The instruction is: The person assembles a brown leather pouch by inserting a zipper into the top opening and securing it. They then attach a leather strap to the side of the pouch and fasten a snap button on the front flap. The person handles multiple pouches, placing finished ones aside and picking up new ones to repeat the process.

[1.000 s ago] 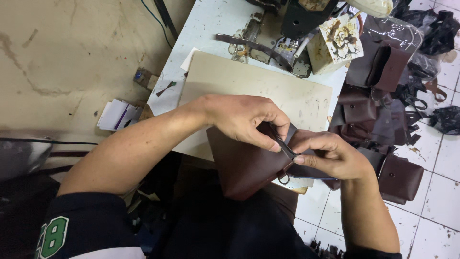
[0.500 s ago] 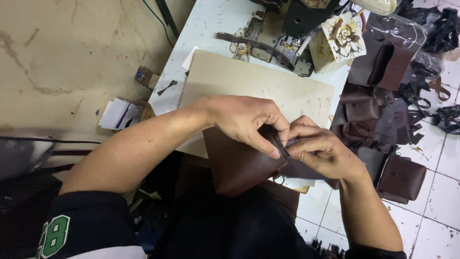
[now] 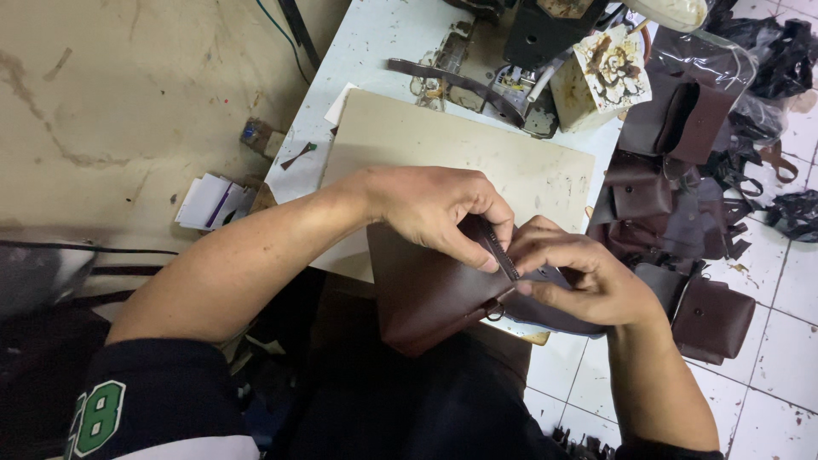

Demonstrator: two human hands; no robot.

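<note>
Centre frame, the pale board (image 3: 545,170) on the white table (image 3: 375,51) backs your work; use its edge to steady the brown leather pouch (image 3: 426,294) below centre. Your left hand (image 3: 439,209) pinches the dark zipper strip (image 3: 498,251); your right hand (image 3: 584,277) pinches the adjoining seam. Hold the strip flat and aligned, I judge.

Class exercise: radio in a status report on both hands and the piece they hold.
Left hand, right hand both pinching dark zipper strip. Brown leather pouch at beige board edge. Nothing obstructing.
</note>
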